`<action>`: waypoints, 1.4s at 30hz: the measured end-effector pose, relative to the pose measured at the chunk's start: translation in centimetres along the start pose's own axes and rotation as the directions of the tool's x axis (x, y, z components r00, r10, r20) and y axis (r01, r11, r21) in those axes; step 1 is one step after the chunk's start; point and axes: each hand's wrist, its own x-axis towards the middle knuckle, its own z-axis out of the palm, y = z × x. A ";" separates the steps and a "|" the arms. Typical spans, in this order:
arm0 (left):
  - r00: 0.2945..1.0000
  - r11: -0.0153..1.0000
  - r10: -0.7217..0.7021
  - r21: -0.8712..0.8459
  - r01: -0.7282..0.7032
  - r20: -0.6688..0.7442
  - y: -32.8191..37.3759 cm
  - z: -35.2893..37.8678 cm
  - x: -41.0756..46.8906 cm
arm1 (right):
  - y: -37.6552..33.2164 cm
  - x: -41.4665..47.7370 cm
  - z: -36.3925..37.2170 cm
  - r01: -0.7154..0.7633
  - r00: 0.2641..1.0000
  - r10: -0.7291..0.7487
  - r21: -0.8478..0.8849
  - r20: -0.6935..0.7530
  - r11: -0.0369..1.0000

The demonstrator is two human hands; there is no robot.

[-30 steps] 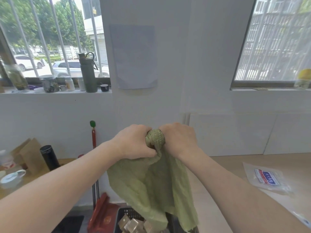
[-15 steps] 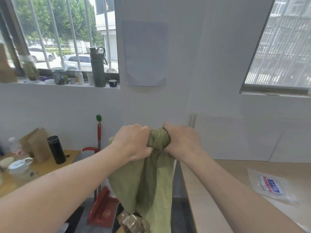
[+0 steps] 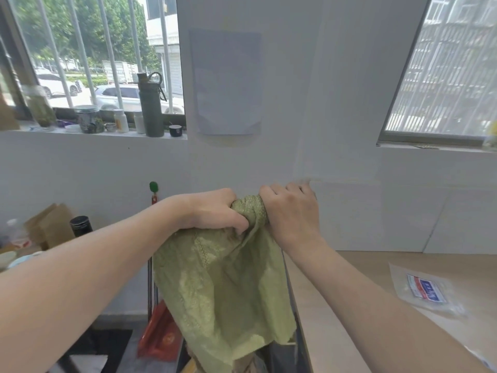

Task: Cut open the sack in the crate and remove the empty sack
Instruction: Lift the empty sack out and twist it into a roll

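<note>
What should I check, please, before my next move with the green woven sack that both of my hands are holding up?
1. Left hand grips the bunched top of the green woven sack: ok.
2. Right hand grips the same top: ok.
3. Sack hangs limp and looks empty: ok.
4. Sack's lower edge free of whatever lies below: cannot tell, the picture cuts it off.
5. Light wooden tabletop on the right has bare surface to lay the sack on: ok.
6. Clear plastic packet lies apart from the sack: ok.
</note>
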 end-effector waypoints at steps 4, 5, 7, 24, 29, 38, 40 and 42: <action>0.981 0.956 0.164 0.261 -0.132 -0.106 -0.3 0.4 -0.4 | -0.1 0.1 -1.0 -0.038 0.976 0.029 0.041 0.216 0.998; 0.965 0.920 0.213 0.365 -0.144 -0.156 -0.5 0.6 -0.7 | -0.1 0.1 -1.2 -0.048 0.963 0.027 0.072 0.267 0.996; 0.922 0.789 0.310 0.604 -0.114 -0.232 -0.6 1.4 -1.3 | 0.0 0.2 -1.7 -0.106 0.928 0.048 0.139 0.370 0.985; 0.866 0.771 0.281 0.634 0.053 -0.414 -1.3 4.0 -1.3 | 0.3 -0.3 -2.1 -0.144 0.886 -0.010 0.296 0.464 0.944; 0.885 0.881 0.167 0.468 0.064 -0.435 -1.1 2.9 -0.9 | 0.6 -0.6 -2.9 0.005 0.882 -0.126 0.258 0.455 0.966; 0.927 0.912 0.156 0.411 -0.002 -0.342 0.2 1.7 -1.6 | 0.3 -0.6 -3.4 0.039 0.919 -0.094 0.148 0.383 0.988; 0.952 0.939 0.140 0.342 -0.041 -0.271 0.7 1.5 -2.0 | 0.3 -0.7 -2.8 0.052 0.948 -0.082 0.105 0.308 0.993; 0.976 0.972 0.115 0.225 -0.071 -0.188 1.1 1.5 -2.4 | 0.2 -0.9 -2.2 0.055 0.983 -0.067 0.075 0.171 0.996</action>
